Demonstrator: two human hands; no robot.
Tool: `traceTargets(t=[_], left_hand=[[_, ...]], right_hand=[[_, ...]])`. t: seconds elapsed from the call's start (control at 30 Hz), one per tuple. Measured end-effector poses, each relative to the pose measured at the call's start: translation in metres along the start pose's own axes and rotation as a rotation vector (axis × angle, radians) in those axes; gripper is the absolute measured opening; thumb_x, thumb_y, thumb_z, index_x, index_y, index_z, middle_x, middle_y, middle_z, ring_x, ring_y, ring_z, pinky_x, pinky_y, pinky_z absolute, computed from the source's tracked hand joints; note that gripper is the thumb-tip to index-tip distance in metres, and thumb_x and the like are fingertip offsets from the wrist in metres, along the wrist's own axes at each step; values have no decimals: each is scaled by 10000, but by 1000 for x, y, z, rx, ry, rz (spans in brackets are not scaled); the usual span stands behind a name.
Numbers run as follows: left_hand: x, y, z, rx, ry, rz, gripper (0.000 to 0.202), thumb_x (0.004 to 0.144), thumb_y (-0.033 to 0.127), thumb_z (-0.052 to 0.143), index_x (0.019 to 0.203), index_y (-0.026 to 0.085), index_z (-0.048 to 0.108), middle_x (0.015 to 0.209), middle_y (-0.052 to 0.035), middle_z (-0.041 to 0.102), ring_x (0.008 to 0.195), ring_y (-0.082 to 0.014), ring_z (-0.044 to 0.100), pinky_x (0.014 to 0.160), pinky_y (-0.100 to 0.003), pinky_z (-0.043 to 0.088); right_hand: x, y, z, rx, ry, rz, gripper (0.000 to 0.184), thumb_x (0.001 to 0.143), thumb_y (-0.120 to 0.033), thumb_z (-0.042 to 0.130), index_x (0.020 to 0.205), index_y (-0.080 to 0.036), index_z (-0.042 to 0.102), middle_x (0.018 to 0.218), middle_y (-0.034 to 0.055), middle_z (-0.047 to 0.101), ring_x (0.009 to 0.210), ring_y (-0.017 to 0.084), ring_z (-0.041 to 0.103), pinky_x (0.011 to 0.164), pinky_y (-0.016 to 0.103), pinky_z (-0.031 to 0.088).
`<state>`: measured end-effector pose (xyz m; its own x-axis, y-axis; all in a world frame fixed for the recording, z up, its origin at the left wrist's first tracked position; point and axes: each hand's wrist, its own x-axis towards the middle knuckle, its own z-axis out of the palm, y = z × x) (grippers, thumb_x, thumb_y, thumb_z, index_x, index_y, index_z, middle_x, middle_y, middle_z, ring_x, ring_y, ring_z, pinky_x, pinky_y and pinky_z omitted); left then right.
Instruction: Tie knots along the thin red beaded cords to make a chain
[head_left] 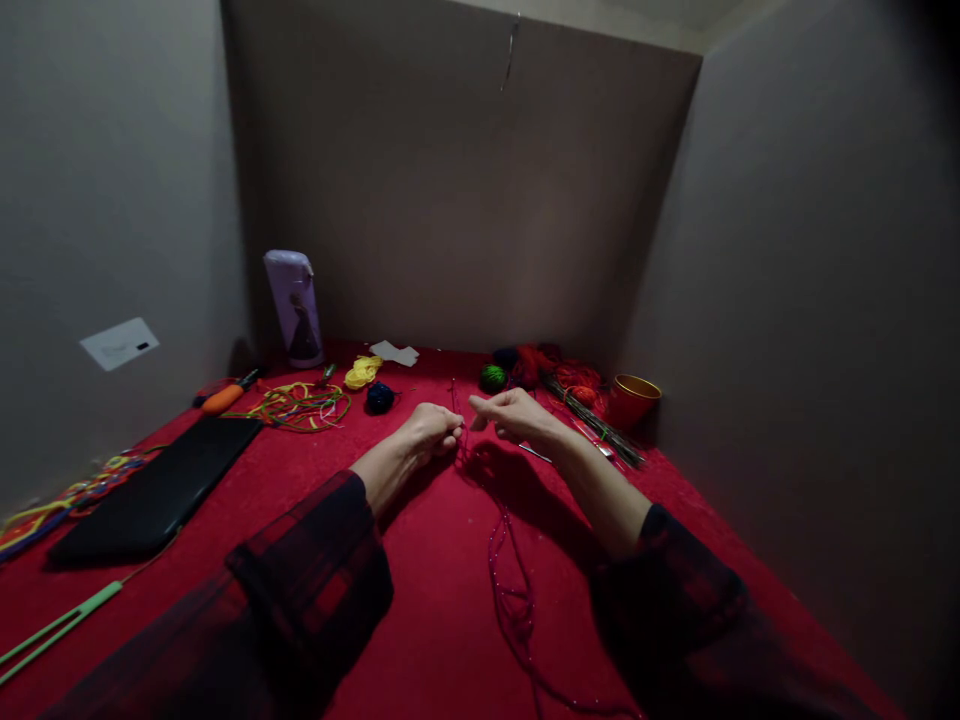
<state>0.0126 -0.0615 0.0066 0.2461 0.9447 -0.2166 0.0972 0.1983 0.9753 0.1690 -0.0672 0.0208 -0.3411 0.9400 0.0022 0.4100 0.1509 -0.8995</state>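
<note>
My left hand (431, 428) and my right hand (514, 415) meet over the middle of a red cloth surface (420, 600), fingertips almost touching. Both are closed in a pinch on a thin dark-red cord (510, 570). The cord hangs from the fingers and trails in loops toward me across the cloth. A short thin piece rises between the hands. Dark plaid sleeves cover both forearms.
Far left: a purple bottle (295, 305), yellow thread (363, 372), tangled coloured cords (300, 405), an orange-handled tool (225, 397), a black flat case (154, 495). Far right: a green ball (493, 378), red yarn (551, 368), sticks (596, 425), an orange cup (631, 400). Walls enclose three sides.
</note>
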Motion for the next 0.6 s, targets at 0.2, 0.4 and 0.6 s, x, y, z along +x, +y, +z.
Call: traceTargets(t=[0.2,0.4,0.6], left_hand=[[5,-7,-2,6,-13,44,206,751,119,481,546,124,463,401,30,449,265,-19,289,323,-186,129],[7,-7,-2,37,0,62,171,719,125,542,560,124,477,413,36,475,257,-13,281,318,-187,116],[7,-7,-3,69,-3,60,237,755,174,509,525,127,472,384,32,455,250,-20,271,320,-199,115]], right_hand=[[13,11,24,232,2,113,298,789,-406,529,695,-123,552,410,-29,451,316,38,301,318,166,159],[13,11,30,441,-57,187,166,740,-226,580,642,-96,554,462,-11,487,329,18,293,321,156,125],[12,9,29,339,-4,199,124,709,-51,490,642,-93,585,489,-4,515,351,29,360,327,155,166]])
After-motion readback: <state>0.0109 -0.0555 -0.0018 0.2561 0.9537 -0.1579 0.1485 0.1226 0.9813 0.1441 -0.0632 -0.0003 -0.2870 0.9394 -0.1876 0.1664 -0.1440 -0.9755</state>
